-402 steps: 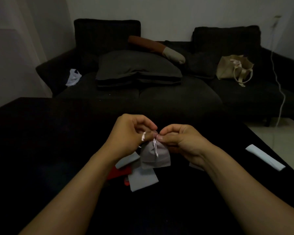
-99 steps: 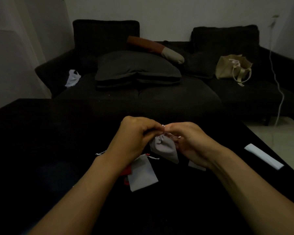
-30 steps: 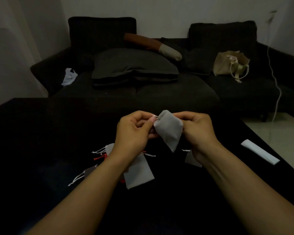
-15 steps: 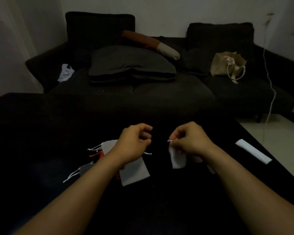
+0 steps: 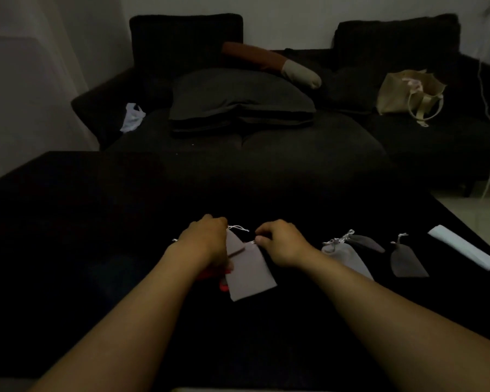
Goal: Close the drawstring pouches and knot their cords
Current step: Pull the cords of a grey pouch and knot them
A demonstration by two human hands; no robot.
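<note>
The small grey pouch that both hands were knotting a moment ago is no longer held; it now lies on the table to the right. Both hands are down at the pile: the left hand and right hand pinch at a flat grey pouch.

Bare forearms, no sleeves; both hands unadorned.

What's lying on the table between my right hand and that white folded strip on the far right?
Head view: three cinched pouches lie between the right hand and the white strip: light grey, dark, dark.
</note>
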